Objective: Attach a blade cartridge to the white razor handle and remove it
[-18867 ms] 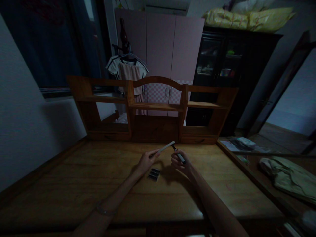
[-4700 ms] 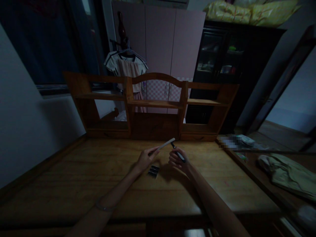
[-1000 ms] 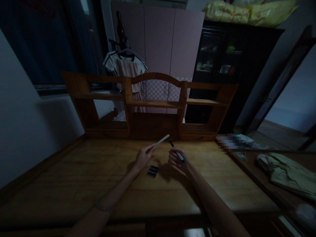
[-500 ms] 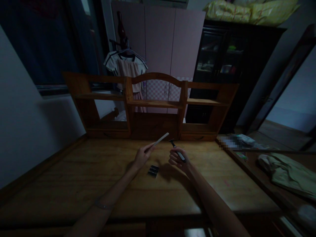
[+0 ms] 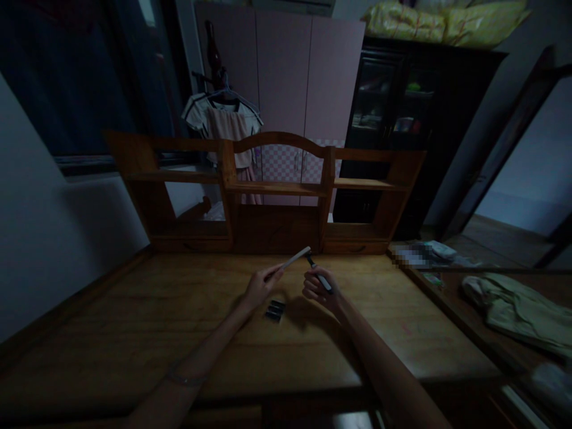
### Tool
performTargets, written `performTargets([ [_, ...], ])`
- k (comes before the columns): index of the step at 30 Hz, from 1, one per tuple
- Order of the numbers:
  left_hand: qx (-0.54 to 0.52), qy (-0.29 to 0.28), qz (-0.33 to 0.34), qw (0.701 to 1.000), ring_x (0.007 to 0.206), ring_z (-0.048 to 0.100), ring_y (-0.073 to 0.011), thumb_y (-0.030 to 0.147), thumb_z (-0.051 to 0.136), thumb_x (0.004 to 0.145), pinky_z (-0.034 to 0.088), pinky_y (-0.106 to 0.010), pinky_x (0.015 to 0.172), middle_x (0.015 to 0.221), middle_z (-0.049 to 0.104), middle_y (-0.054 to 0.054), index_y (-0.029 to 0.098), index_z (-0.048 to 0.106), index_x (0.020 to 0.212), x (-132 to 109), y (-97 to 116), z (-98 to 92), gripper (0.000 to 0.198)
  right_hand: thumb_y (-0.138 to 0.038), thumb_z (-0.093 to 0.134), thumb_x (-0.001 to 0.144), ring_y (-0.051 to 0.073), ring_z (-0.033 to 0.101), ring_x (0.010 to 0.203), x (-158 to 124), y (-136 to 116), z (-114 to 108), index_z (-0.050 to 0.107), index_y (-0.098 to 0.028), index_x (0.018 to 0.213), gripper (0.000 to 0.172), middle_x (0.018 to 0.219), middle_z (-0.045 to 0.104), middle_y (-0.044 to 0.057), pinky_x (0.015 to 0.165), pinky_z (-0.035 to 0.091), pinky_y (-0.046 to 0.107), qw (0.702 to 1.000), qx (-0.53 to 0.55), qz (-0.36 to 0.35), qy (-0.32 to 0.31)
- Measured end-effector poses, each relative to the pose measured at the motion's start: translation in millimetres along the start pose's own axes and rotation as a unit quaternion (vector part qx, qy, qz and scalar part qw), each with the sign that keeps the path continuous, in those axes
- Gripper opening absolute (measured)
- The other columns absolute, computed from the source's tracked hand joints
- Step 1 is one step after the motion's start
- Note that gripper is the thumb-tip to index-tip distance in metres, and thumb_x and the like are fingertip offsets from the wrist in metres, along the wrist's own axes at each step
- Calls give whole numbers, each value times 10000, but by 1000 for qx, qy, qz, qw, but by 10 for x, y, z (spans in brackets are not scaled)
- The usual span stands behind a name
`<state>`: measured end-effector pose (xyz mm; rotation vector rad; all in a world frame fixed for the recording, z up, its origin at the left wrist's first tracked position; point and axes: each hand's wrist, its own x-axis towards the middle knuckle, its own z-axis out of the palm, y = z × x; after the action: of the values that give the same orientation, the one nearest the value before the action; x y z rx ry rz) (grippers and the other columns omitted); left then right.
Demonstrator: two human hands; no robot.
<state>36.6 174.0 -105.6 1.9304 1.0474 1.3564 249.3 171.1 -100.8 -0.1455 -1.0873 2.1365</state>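
Observation:
My left hand [image 5: 260, 288] pinches the near end of a thin pale stick [image 5: 295, 258] that slants up to the right. My right hand [image 5: 318, 289] is closed round a small razor-like tool [image 5: 318, 274] with a dark head and a light handle. The tool's head touches the far tip of the stick. Both hands hover above a wooden desk [image 5: 147, 322]. A small dark flat pack [image 5: 274, 310] lies on the desk just below and between the hands.
A wooden shelf unit [image 5: 277, 190] stands along the desk's back edge. Clothes on a hanger [image 5: 223, 119] hang before a pink wardrobe [image 5: 304, 77]. A dark glass cabinet [image 5: 402, 119] stands to the right. A side surface carries papers and a pale green cloth [image 5: 513, 310].
The stick's tip and the tool's head were apart half a second ago and now meet. The view has shifted slightly to the right.

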Motion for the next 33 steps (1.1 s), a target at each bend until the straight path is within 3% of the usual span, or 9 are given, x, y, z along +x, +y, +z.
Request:
performTargets([
  [5,15,55,-36,998,1005,600,-233,415,503,834,466,-352,884,1074,661,-64,152,626,1112,20,-66,-47,402,-272,424,836,61,194,276,-7,4,-16,274,-189,442,429,336,247,-63,298,238,178,1000,10,2,3],
  [11,-10,6,-17,1000,1031,587,-229,408,494,839,450,-350,915,1098,651,-57,159,628,1110,-2,-4,-6,392,-266,391,850,63,226,267,-4,2,-11,282,-188,438,432,344,263,-56,299,233,187,1000,13,-3,-11],
  [17,-16,42,-46,998,999,600,-231,432,512,825,469,-342,877,1068,663,-65,139,623,1116,21,-66,-43,428,-270,393,844,67,239,257,-9,-14,17,301,-185,441,422,338,253,-56,289,222,187,1000,9,0,-18],
  [23,-26,-46,-44,998,1028,582,-234,430,495,836,430,-354,920,1105,647,-63,135,629,1106,8,-47,16,422,-267,415,832,62,218,264,7,0,41,315,-181,452,401,348,257,-61,281,222,177,1000,1,5,3],
  [30,-4,-56,-45,997,1024,588,-235,425,498,839,430,-350,915,1095,653,-57,159,641,1089,-1,-103,16,392,-251,401,836,64,213,266,16,6,64,316,-184,438,413,350,249,-54,279,214,186,1000,-11,11,-21],
  [33,1,-29,-40,999,1029,586,-234,415,503,838,428,-353,921,1094,653,-64,153,640,1090,-3,-88,3,388,-250,394,839,64,219,269,7,-4,33,317,-184,440,412,361,249,-54,283,217,190,1000,-16,8,-12],
])
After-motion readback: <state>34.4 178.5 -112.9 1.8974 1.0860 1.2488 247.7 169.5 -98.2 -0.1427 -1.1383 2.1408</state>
